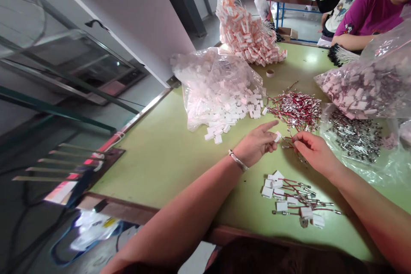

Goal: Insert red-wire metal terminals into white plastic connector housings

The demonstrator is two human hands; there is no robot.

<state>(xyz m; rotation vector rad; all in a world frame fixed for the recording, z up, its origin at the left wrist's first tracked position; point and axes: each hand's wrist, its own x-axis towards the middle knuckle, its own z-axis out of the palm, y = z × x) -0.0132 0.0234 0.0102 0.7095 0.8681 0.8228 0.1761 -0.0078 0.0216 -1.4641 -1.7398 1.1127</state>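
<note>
Between thumb and fingers, my left hand [259, 142] pinches a small white plastic connector housing [278, 137], its index finger stretched out over the table. Just to the right, my right hand [310, 147] is closed on short red wires with metal terminals [288, 142], whose ends point at the housing. Whether a wire end sits inside the housing I cannot tell. Behind both hands lies a heap of red wires with metal terminals [297, 109]. Nearer to me, several white housings with red wires attached [289, 197] lie in a loose group on the green table [154, 167].
A clear bag of white housings [221, 90] spills out at left. Behind it rises a pile of orange-white wired parts [247, 34], near a tape roll [270, 73]. Bags of housings [362, 90] and dark metal parts [356, 137] lie right. A person in a purple shirt [369, 17] sits across.
</note>
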